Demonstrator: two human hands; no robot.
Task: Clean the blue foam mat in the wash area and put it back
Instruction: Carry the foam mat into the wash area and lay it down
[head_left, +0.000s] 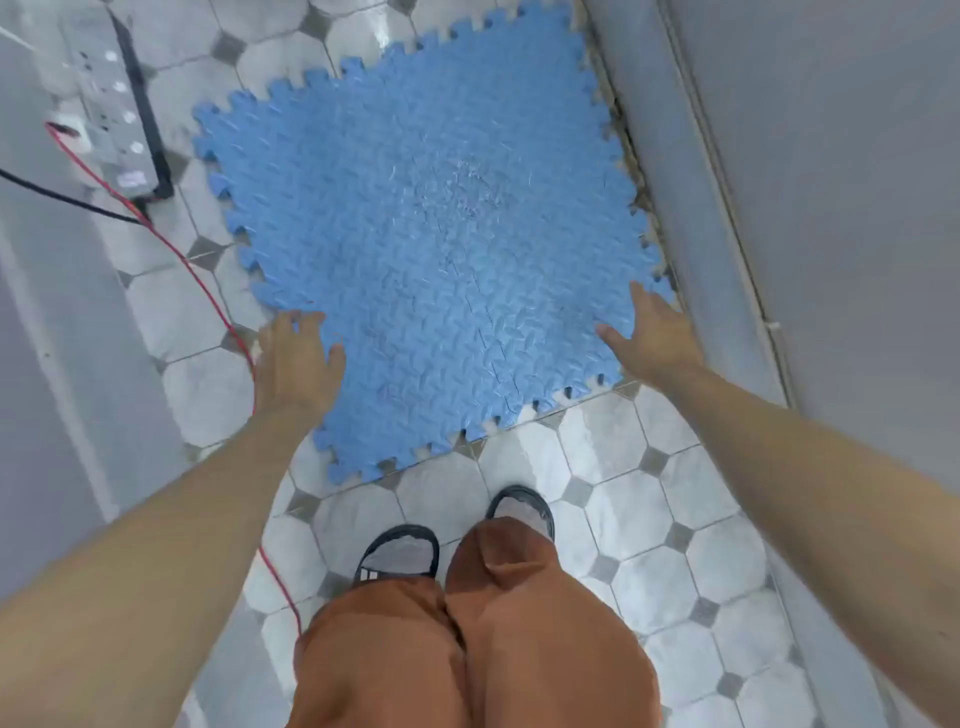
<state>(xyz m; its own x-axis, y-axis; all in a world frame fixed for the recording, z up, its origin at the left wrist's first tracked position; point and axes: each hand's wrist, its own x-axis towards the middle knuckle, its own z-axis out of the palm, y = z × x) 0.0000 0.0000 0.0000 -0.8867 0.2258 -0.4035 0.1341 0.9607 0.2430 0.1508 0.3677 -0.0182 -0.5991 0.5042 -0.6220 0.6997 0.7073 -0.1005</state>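
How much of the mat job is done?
The blue foam mat lies flat on the tiled floor beside the wall, its middle looking shiny, maybe wet. The left hand and right hand rest open on its near corners. I can't tell whether washing is finished.

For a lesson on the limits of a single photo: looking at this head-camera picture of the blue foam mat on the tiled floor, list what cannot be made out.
- Head view: the blue interlocking foam mat has its far corner cut off by the top edge.
- Its underside is hidden by the mat itself.
- The grey power strip is too blurred to read.
- Whether the left hand and right hand press or only touch the mat is unclear.
- The thin red cable has its near end hidden behind the brown trousers.
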